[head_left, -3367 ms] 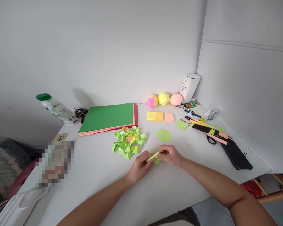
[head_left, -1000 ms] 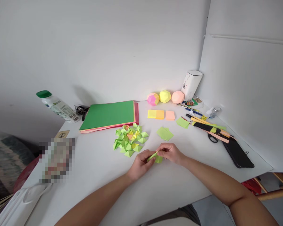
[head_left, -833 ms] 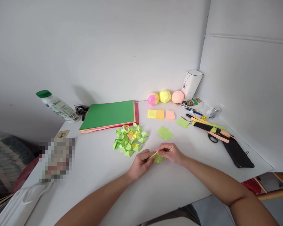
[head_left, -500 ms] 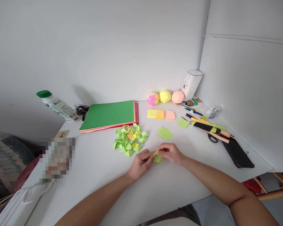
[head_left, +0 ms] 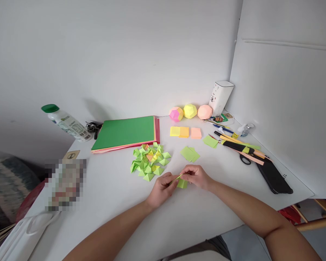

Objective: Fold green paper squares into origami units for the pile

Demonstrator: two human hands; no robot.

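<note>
Near the middle of the white table, my left hand and my right hand meet, both closed in a pinch on one small piece of light green paper. Its edge faces me, and the fingers hide much of it. Just below it shows another flat green paper. To the left of my hands lies a heap of folded paper pieces, mostly green, with a few yellow and orange. Beyond my right hand rest a few green paper squares.
Behind stand a stack of coloured paper, yellow and orange note pads, a pink pad and three paper balls. At right lie a cutter, scissors and a black phone. A green-capped bottle stands left.
Almost nothing differs. Both hands keep their pinch on the green paper, with hardly any visible shift of the fingers.
</note>
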